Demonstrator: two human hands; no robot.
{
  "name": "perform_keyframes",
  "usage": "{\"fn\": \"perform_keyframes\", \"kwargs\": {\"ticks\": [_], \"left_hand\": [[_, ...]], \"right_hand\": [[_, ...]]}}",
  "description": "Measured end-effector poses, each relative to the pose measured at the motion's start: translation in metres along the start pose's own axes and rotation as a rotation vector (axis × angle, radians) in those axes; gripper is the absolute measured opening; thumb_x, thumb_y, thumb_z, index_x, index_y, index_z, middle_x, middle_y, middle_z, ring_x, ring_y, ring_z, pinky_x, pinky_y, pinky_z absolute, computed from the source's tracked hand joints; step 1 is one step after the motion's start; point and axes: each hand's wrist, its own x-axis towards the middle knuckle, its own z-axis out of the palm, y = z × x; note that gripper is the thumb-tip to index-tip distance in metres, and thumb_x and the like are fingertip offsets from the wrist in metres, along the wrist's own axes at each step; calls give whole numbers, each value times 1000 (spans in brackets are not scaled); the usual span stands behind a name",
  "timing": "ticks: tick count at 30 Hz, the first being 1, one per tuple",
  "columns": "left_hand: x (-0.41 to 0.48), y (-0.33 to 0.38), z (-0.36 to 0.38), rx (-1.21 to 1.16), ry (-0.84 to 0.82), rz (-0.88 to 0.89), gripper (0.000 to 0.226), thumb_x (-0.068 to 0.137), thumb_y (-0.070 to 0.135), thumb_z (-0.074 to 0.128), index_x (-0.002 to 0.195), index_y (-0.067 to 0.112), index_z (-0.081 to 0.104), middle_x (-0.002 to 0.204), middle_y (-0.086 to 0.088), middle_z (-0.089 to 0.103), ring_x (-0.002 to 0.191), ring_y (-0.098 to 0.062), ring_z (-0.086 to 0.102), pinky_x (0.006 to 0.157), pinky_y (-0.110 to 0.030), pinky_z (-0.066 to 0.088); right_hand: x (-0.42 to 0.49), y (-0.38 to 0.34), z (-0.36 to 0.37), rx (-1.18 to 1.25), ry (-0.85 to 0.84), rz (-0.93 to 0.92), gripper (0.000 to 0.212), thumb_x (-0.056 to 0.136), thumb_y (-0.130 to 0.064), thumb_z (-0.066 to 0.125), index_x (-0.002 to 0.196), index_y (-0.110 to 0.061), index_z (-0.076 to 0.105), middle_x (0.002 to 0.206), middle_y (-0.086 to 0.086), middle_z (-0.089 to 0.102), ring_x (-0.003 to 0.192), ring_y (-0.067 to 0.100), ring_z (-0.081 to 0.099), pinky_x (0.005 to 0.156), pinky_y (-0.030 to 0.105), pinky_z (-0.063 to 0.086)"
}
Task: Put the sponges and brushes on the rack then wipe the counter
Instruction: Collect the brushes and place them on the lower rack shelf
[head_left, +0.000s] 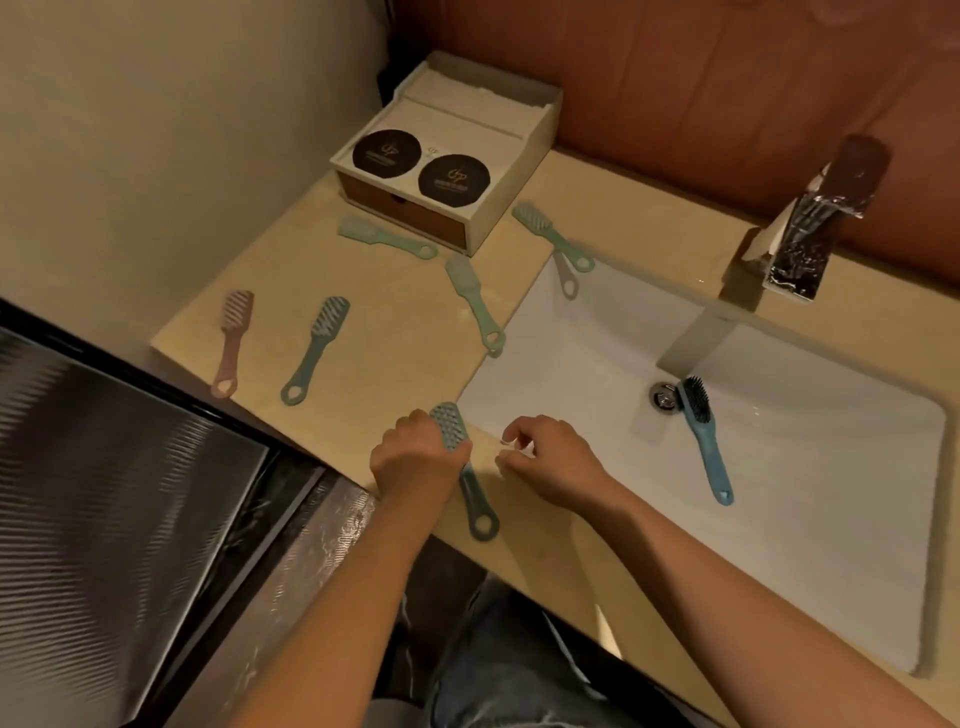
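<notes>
On the bench (395, 332), brushes (317, 348) lie scattered beside the sink (597, 364), with one blue brush (704, 441) inside it by the drain. The left hand (415, 457) grips a green brush (474, 501) at the near edge. The right hand (550, 462) hovers just beside it, loosely curled and empty.

faucet (810, 218): shiny chrome metal | sink (597, 332): glossy white ceramic | counter (395, 322): polished beige stone | brushes (316, 349): matt plastic
</notes>
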Motion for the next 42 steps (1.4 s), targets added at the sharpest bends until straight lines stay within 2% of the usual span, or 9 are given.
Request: {"fn": "perform_keyframes", "kwargs": {"ticks": [9,14,20,23,28,31,35,39,42], "left_hand": [[12,-4,-2,-166,-61,-52,48,83,42,62,112,4,51,112,-15,58,105,-32,56,78,-36,46],[25,-13,-15,-347,-83,-18,44,83,41,63,106,5,53,103,-10,60,94,-28,58,68,-28,40],[46,-20,-36,-779,-82,-27,31,81,29,69,71,19,41,73,0,55,74,-21,54,58,-29,42],[56,-19,-44,-1058,-127,-53,28,81,22,68,74,20,41,83,-12,59,78,-26,62,71,-42,52],[63,-10,-52,-1313,-186,-94,17,87,15,61,91,15,45,90,-9,63,79,-18,64,69,-31,55],[71,-6,-52,-1366,-180,-109,8,90,14,58,91,14,50,80,-6,63,74,-20,63,64,-28,52],[77,1,-51,-1424,-170,-136,9,94,17,52,89,8,54,72,-6,57,65,-17,58,59,-26,50],[79,12,-54,-1472,-156,-110,9,97,20,44,100,13,46,81,-3,56,63,-11,60,51,-22,50],[76,23,-56,-1514,-186,-95,14,98,22,41,109,14,43,93,-4,63,63,-11,65,53,-23,50]], "right_hand": [[27,1,-5,-1,-23,10,26,89,-29,54,111,-16,61,110,5,63,99,21,58,85,34,49],[59,-6,-19,172,64,128,30,89,-31,58,113,-13,61,109,7,64,102,24,59,81,30,43],[102,-16,-27,293,136,279,41,86,-38,60,117,-12,54,116,14,63,103,31,62,91,41,50],[119,-22,-23,317,131,317,39,86,-40,60,111,-11,54,113,14,64,100,33,62,91,47,50],[137,-23,-16,298,130,379,26,88,-39,57,85,-14,53,101,13,67,92,32,65,87,46,53],[139,-21,-16,349,149,371,29,88,-34,58,69,-14,51,94,18,69,87,34,65,82,43,52],[121,-19,-23,460,202,238,27,92,-26,54,69,-11,52,71,7,63,73,26,61,73,37,50],[84,-11,-35,543,253,91,30,95,-20,50,65,-16,50,70,3,60,61,10,55,55,9,41],[53,2,-44,577,302,41,27,96,-22,47,71,-17,55,74,4,63,62,6,55,60,13,42]]}}
